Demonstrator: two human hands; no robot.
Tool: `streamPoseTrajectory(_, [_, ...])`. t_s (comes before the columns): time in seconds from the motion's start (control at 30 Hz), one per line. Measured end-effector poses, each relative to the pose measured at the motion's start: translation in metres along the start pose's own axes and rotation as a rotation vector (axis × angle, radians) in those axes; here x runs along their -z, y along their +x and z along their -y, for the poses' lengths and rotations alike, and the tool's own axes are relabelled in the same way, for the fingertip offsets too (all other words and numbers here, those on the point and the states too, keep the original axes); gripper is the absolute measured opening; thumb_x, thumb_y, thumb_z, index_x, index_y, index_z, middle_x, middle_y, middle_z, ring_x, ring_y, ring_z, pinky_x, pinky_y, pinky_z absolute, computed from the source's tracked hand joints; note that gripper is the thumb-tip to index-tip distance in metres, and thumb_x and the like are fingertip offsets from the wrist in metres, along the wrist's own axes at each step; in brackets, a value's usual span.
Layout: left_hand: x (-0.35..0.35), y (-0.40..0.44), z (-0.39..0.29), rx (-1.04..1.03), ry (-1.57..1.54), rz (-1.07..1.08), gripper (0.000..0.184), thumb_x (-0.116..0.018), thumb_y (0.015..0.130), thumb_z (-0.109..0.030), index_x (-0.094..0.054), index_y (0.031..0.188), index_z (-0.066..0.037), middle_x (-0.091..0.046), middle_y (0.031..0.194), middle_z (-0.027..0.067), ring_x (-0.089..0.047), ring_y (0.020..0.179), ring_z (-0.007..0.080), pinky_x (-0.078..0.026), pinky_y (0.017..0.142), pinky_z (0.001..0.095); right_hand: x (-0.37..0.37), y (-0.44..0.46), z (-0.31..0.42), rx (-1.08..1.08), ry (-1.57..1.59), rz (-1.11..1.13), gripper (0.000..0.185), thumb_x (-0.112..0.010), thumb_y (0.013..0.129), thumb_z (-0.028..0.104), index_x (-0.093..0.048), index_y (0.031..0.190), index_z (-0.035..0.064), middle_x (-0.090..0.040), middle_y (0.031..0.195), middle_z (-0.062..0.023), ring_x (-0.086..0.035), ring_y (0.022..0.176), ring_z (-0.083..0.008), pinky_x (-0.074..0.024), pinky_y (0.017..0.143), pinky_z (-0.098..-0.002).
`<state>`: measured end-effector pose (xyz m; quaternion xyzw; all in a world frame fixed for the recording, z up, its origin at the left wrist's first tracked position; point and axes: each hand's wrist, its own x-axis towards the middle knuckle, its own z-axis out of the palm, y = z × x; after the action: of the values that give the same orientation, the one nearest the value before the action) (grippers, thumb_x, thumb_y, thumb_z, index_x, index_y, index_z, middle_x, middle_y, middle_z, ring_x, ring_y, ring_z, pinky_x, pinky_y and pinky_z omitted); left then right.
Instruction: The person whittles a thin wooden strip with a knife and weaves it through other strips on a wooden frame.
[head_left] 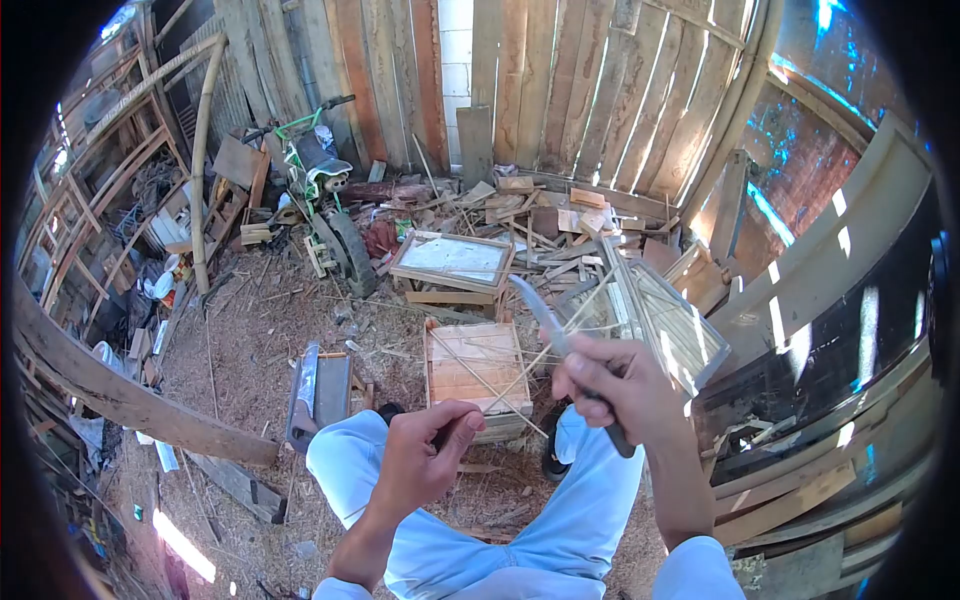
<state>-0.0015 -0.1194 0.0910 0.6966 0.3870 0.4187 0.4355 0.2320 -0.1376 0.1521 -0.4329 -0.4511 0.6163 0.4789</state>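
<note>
A knife with a curved blade (537,306) and a dark handle is gripped in my right hand (610,390), its tip pointing up and left. My left hand (432,448) is closed in front of my left knee, fingers curled. A thin pale wooden strip (518,378) runs from beside its fingers up and right, passing close to the knife blade. How far it goes into the fist is hidden. Below and beyond it, another thin strip (462,362) lies across a wooden crate (445,385) between my legs.
A small dark stool (331,390) with a broad metal blade (307,376) stands left of my knee. Farther off are a framed panel (455,257), scrap wood (560,215) and a green bicycle-like frame with a tyre (345,250). A beam (150,395) crosses at left; boards (800,490) lie right.
</note>
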Motion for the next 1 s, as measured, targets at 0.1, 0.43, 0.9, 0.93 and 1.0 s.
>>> streamPoseTrajectory(0.1, [0.003,-0.002,-0.004,0.023,0.006,0.018,0.013,-0.061,0.089,-0.01,-0.065,0.091,0.002,-0.062,0.066,0.0072,-0.05,0.056,0.0066,-0.04,0.05,0.0236,-0.008,-0.005,-0.004,-0.013,-0.047,0.066,0.024,-0.054,0.094,0.013,-0.061,0.11,-0.0027,-0.058,0.073,-0.0029,-0.041,0.048,-0.004,-0.0329,0.041,-0.0196])
streamPoseTrajectory(0.43, [0.003,-0.003,-0.007,-0.01,0.085,0.024,0.013,-0.062,0.088,-0.01,-0.064,0.092,0.002,-0.064,0.069,0.0085,-0.055,0.058,0.008,-0.042,0.053,0.0229,0.011,-0.003,0.005,-0.11,-0.12,-0.024,0.024,-0.055,0.093,0.014,-0.061,0.111,-0.0009,-0.058,0.072,-0.0043,-0.044,0.051,-0.0046,-0.0318,0.04,-0.0183])
streamPoseTrajectory(0.9, [0.007,-0.006,-0.005,-0.024,0.036,0.059,0.017,-0.06,0.09,-0.014,-0.063,0.087,0.002,-0.06,0.065,0.0006,-0.048,0.057,0.0042,-0.037,0.05,0.0207,0.015,-0.005,0.017,-0.062,0.153,0.002,0.028,-0.053,0.094,0.013,-0.057,0.117,-0.0033,-0.059,0.08,-0.0071,-0.042,0.051,-0.0054,-0.0311,0.04,-0.0184])
streamPoseTrajectory(0.93, [0.007,-0.006,-0.005,-0.02,0.009,0.071,0.017,-0.06,0.091,-0.014,-0.063,0.087,0.002,-0.06,0.066,0.0004,-0.048,0.056,0.004,-0.037,0.05,0.0203,0.012,-0.006,0.016,-0.049,0.152,-0.007,0.026,-0.053,0.094,0.013,-0.058,0.113,-0.0037,-0.058,0.078,-0.0071,-0.042,0.05,-0.0054,-0.0309,0.04,-0.0185])
streamPoseTrajectory(1.0, [0.005,-0.008,-0.003,0.005,-0.038,0.083,0.017,-0.06,0.091,-0.014,-0.063,0.088,0.002,-0.06,0.067,0.0001,-0.048,0.057,0.0037,-0.036,0.05,0.0198,0.01,-0.007,0.016,-0.034,0.148,-0.019,0.024,-0.054,0.094,0.014,-0.059,0.109,-0.0042,-0.058,0.076,-0.0071,-0.042,0.049,-0.0055,-0.0308,0.04,-0.0185])
